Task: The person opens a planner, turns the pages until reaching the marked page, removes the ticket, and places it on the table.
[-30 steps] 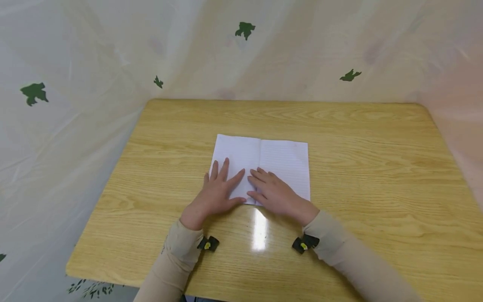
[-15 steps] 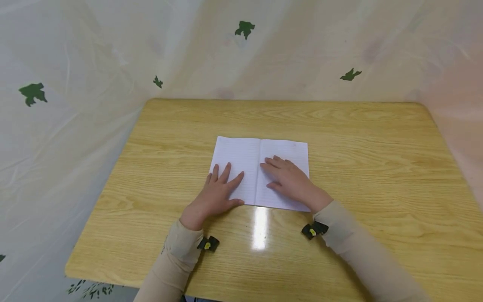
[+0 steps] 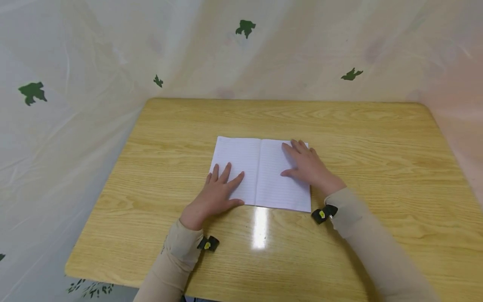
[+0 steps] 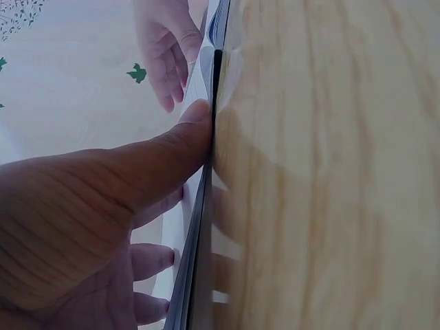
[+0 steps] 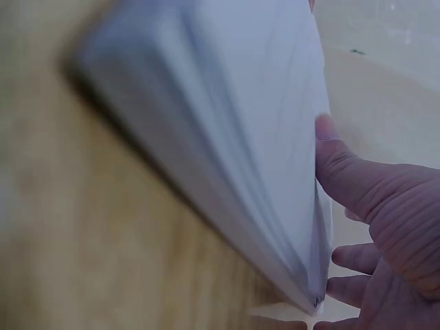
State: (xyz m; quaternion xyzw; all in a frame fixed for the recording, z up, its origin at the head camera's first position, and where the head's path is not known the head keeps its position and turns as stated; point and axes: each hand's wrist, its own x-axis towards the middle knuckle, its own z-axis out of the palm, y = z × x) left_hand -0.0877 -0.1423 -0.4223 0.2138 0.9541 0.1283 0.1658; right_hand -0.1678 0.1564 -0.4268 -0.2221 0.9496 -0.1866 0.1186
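Observation:
An exercise book with lined white pages (image 3: pixel 241 151) lies spread flat on the wooden table, its centre fold running toward the person. On the left page's lower part rests my left hand (image 3: pixel 215 195), fingers spread, thumb at the near edge. My right hand (image 3: pixel 309 165) lies over the upper outer part of the right page, fingers extended toward the far corner. In the left wrist view the left thumb (image 4: pixel 175 155) touches the edge of the book. The stacked page edges (image 5: pixel 199 130) show in the right wrist view, with the right thumb (image 5: pixel 350 168) against the page.
The wooden table (image 3: pixel 377 159) extends around the book on all sides. A pale curtain (image 3: pixel 294 46) with green bird shapes hangs behind and at the sides. A bright light reflection lies on the tabletop just before the book.
My right hand has slid from the centre fold across the right page to its far outer corner. The left hand has stayed almost still on the left page.

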